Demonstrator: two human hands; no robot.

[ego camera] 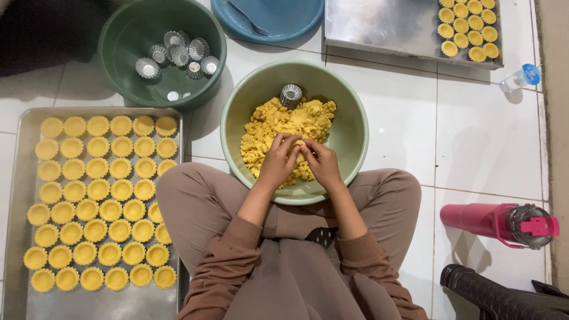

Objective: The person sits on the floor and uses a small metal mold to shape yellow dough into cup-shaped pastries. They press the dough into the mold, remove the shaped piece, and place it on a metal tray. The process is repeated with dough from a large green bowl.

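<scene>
So, dough work down on the white floor tiles

Everything sits straight on a white tiled floor (486, 136) with dark grout lines. The person sits cross-legged at the bottom centre, a pale green bowl (355, 127) against their knees. Left hand (277, 161) and right hand (323, 163) meet over the yellow dough (278, 121), both grips pinched narrow on one small lump. A fluted metal mould (290, 95) stands on the dough's far edge. At left, a steel tray (106, 302) carries rows of pressed tart shells (98, 189). Upper left, a dark green basin (127, 65) holds empty moulds. A pink bottle (495, 220) lies at lower right.
</scene>
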